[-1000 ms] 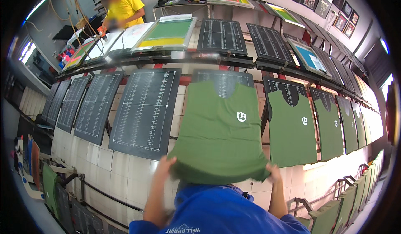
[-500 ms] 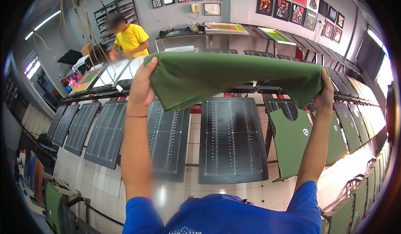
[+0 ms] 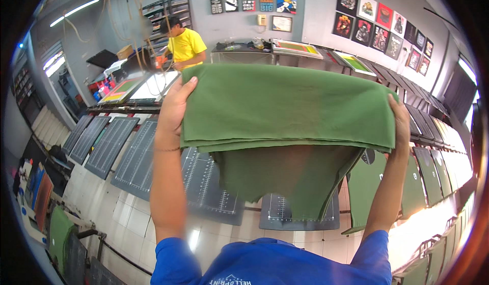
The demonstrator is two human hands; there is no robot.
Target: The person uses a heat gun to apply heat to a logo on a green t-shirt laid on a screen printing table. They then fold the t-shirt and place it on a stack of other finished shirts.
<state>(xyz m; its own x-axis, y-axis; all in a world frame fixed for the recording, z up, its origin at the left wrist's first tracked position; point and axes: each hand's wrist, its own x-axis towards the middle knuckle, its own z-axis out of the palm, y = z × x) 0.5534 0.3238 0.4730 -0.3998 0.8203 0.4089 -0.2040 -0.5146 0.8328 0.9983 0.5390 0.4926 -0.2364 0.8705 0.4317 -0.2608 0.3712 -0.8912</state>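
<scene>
Gripped at either end by left hand [image 3: 174,104] and right hand [image 3: 401,119], green fabric [image 3: 290,107] hangs above dark gridded boards [image 3: 204,178]. Someone in yellow [image 3: 187,46] stands beyond.

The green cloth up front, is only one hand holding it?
No, the left hand and right hand grip opposite ends of the green cloth.

One bare left hand [image 3: 175,104], one bare right hand [image 3: 401,118] and one green fabric garment [image 3: 290,107] show, with six flat black white-lined boards [image 3: 111,150] along the near row's left and centre. Behind are one person in yellow [image 3: 187,47], one beige wall telephone [image 3: 262,20], one dark-framed white sheet [image 3: 282,24] and five small square pictures [image 3: 248,3] in the grey wall's lower row.
</scene>
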